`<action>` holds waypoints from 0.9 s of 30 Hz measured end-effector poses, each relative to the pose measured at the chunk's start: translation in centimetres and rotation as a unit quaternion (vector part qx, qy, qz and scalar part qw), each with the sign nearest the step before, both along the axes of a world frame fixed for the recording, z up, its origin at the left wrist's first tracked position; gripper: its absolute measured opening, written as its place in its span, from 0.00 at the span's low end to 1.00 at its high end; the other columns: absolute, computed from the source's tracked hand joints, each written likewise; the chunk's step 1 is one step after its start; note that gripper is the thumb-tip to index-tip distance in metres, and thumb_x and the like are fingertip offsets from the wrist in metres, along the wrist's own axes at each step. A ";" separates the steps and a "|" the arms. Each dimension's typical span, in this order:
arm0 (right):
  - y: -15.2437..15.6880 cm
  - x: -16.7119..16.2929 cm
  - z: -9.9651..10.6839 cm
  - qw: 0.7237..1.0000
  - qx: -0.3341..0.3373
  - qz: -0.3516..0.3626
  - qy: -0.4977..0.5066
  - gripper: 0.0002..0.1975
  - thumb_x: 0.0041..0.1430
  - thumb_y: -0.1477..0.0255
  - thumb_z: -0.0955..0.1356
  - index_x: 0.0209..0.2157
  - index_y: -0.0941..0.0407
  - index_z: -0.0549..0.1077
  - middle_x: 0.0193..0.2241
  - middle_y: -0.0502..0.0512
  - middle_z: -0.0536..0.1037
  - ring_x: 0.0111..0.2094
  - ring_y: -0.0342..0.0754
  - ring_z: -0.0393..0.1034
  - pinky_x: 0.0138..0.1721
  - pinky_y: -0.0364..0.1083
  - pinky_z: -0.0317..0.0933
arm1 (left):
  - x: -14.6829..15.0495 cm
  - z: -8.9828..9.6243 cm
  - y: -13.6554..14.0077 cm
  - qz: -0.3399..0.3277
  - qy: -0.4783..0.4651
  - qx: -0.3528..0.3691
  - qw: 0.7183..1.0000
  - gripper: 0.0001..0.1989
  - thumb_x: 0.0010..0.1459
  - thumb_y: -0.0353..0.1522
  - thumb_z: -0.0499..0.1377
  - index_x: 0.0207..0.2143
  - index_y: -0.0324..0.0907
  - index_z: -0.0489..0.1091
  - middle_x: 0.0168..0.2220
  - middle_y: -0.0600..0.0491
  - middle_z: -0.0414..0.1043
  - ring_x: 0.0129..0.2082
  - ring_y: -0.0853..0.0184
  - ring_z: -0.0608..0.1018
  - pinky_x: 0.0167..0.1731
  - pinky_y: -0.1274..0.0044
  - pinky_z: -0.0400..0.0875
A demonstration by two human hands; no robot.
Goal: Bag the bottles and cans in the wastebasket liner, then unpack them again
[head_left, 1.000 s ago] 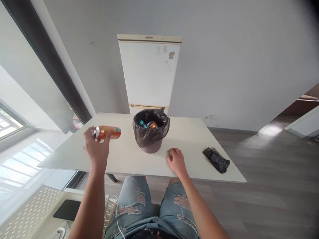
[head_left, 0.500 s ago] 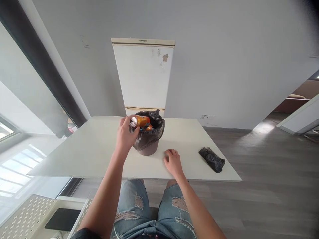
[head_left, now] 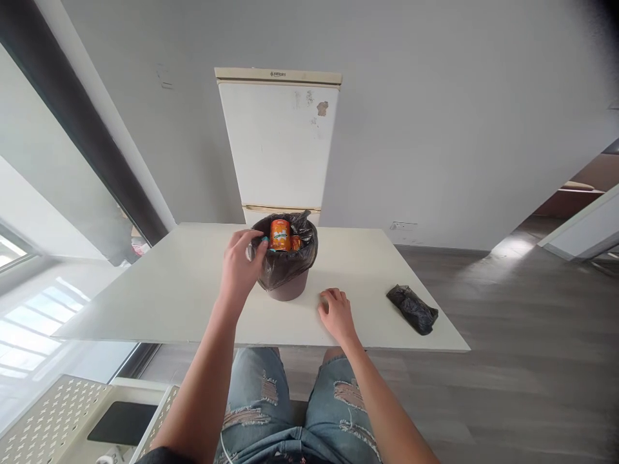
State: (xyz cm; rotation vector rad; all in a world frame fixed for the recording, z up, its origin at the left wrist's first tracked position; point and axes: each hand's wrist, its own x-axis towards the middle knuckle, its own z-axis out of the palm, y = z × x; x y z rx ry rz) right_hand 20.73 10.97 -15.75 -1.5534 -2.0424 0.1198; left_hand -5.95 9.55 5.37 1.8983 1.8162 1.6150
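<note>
My left hand [head_left: 244,263] is at the left rim of a small trash bin [head_left: 289,288], thumb and fingers apart with nothing between them. A black plastic bag [head_left: 285,267] lines the bin and folds over its rim. Inside the mouth, an orange soda can [head_left: 280,235] stands near my fingertips, with another orange item [head_left: 296,243] beside it, partly hidden by the liner. My right hand [head_left: 337,314] rests on the white table [head_left: 193,290] to the right of the bin, fingers loosely curled, thumb apart, holding nothing visible.
A folded black plastic bag [head_left: 413,308] lies at the table's right end. Behind the table stands a white refrigerator [head_left: 280,142] against the grey wall. At lower left is a cream perforated organizer [head_left: 53,412] with a dark flat panel [head_left: 123,423].
My left hand has let go of the orange soda can, which has gone from lying tilted in my grip to standing in the bin. My right hand stays in place.
</note>
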 end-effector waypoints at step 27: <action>8.8 -4.9 22.9 0.965 0.045 -0.030 0.256 0.09 0.64 0.66 0.68 0.30 0.52 0.69 0.28 0.51 0.74 0.30 0.48 0.66 0.39 0.48 0.62 | -4.9 -4.9 2.4 -0.093 -0.519 -0.061 0.848 0.15 0.50 0.44 0.67 0.32 0.44 0.68 0.30 0.55 0.70 0.29 0.70 0.74 0.32 0.76 0.74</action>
